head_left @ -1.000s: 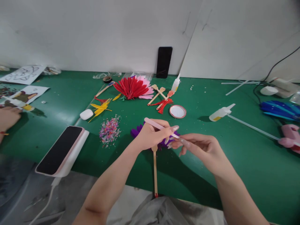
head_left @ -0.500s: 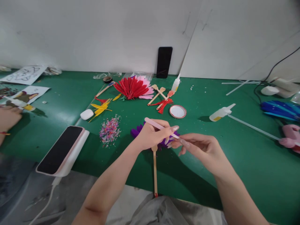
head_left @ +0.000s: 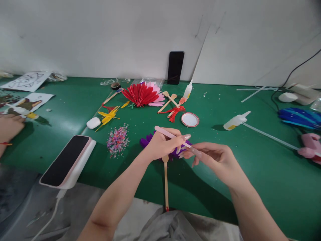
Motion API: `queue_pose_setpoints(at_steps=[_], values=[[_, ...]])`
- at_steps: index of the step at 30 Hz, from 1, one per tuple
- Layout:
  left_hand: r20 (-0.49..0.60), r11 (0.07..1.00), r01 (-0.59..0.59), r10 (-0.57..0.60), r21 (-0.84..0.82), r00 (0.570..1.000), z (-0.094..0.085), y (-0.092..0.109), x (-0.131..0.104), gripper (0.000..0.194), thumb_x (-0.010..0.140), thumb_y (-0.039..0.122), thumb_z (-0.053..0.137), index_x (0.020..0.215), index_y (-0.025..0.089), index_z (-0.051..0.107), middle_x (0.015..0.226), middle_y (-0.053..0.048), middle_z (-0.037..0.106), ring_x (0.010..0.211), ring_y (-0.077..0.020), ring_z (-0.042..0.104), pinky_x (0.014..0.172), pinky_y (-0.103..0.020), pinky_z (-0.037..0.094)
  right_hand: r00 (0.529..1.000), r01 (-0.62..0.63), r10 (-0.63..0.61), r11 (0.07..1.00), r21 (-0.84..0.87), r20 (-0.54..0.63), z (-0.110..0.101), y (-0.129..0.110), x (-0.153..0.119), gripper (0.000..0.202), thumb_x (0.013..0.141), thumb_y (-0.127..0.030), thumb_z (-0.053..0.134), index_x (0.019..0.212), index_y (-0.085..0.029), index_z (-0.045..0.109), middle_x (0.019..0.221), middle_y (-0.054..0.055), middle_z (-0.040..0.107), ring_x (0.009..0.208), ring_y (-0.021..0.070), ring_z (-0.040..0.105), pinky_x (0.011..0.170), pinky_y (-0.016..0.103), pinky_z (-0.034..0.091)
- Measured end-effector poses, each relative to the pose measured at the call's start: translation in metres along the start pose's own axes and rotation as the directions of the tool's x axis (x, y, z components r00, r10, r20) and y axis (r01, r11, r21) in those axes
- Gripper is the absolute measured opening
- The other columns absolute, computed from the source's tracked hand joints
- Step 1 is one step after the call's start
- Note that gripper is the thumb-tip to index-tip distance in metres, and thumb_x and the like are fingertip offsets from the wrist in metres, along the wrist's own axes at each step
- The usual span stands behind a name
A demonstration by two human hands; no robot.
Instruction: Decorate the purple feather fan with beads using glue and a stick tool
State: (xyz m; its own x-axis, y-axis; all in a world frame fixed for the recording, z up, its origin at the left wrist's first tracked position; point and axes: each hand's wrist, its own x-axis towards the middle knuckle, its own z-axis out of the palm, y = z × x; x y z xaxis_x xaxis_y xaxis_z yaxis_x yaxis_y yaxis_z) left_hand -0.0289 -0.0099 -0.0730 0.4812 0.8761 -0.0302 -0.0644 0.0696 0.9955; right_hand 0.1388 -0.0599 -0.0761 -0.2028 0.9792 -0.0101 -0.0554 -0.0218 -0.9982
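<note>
My left hand [head_left: 164, 145] is closed around slim pale pink tweezers [head_left: 165, 131], their wide end pointing up and left. The thumb and forefinger of my right hand [head_left: 213, 157] pinch together at the tweezers' lower tip. What lies between those fingertips is too small to make out. Under both hands is a purple feather fan [head_left: 145, 142], mostly hidden by my fingers. Its wooden handle [head_left: 166, 185] runs towards me to the table's front edge, with a bit of red at the end.
Pink-purple bits [head_left: 117, 140] lie left, beside a phone on a white power bank [head_left: 66, 164]. Behind are a red feather fan [head_left: 140, 95], crossed wooden handles [head_left: 172, 99] and a white lid [head_left: 190, 119]. A glue bottle [head_left: 233, 122] and pink glue gun [head_left: 309, 145] lie right. Another person's hand [head_left: 11, 127] is far left.
Almost nothing differs. Both hands keep their place at the tweezers' tip, and the view has shifted very slightly.
</note>
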Motion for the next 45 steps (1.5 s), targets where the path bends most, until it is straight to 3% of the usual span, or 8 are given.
queue_pose_setpoints(at_steps=[13,19,27,34,40,45], values=[[0.007,0.998,0.061,-0.061,-0.021,0.998,0.001,-0.002,0.0,0.04,0.074,0.041,0.063,0.048,0.014,0.049,0.037,0.006,0.04,0.033,-0.0021,0.032,0.033,-0.018,0.02,0.998,-0.009,0.007,0.999,0.036,0.066,-0.003,0.001,0.001,0.033,0.083,-0.046,0.055,0.077,-0.019,0.073,0.073,0.008,0.071,0.055,0.0146,0.061,0.048,0.024,0.051],[0.027,0.999,0.043,-0.043,0.015,0.999,0.005,-0.004,0.0,0.037,0.076,0.037,0.061,0.051,0.014,0.049,0.037,0.007,0.04,0.032,-0.0012,0.029,0.034,-0.018,0.02,0.985,-0.15,0.151,0.988,0.026,-0.08,0.007,0.0,0.002,0.025,0.072,-0.039,0.069,0.062,-0.017,0.064,0.058,0.003,0.066,0.05,0.0111,0.058,0.041,0.018,0.044],[0.048,0.996,0.047,-0.05,0.069,0.998,0.002,-0.006,0.0,0.036,0.077,0.037,0.059,0.051,0.014,0.049,0.037,0.007,0.039,0.032,-0.0016,0.03,0.034,-0.018,0.021,0.974,-0.226,0.226,0.974,0.013,-0.031,0.005,-0.003,0.002,0.02,0.072,-0.034,0.07,0.067,-0.016,0.063,0.062,0.003,0.067,0.054,0.0113,0.06,0.042,0.017,0.043],[0.027,0.998,0.065,-0.064,-0.005,0.998,0.003,-0.005,0.003,0.037,0.072,0.038,0.065,0.049,0.014,0.049,0.036,0.007,0.038,0.032,-0.0014,0.032,0.034,-0.017,0.023,0.972,-0.234,0.234,0.972,0.02,0.0,0.003,-0.001,0.003,0.022,0.068,-0.035,0.073,0.067,-0.016,0.062,0.06,0.002,0.066,0.055,0.0118,0.061,0.041,0.017,0.042],[0.047,0.982,0.136,-0.131,-0.134,0.99,0.002,-0.011,0.005,0.04,0.072,0.042,0.065,0.05,0.014,0.048,0.034,0.008,0.035,0.028,-0.0003,0.024,0.031,-0.018,0.013,0.959,-0.28,0.278,0.959,0.048,0.049,-0.001,0.002,0.006,0.026,0.058,-0.033,0.08,0.069,-0.016,0.063,0.062,0.001,0.066,0.046,0.0086,0.057,0.037,0.016,0.04],[0.043,0.974,0.154,-0.149,-0.164,0.988,0.001,-0.015,0.006,0.039,0.071,0.041,0.066,0.051,0.014,0.048,0.034,0.008,0.035,0.027,-0.0001,0.025,0.031,-0.018,0.014,0.972,-0.233,0.232,0.972,0.044,0.034,0.002,0.005,0.007,0.029,0.065,-0.042,0.073,0.07,-0.015,0.063,0.063,0.004,0.066,0.044,0.0081,0.055,0.035,0.015,0.039]])
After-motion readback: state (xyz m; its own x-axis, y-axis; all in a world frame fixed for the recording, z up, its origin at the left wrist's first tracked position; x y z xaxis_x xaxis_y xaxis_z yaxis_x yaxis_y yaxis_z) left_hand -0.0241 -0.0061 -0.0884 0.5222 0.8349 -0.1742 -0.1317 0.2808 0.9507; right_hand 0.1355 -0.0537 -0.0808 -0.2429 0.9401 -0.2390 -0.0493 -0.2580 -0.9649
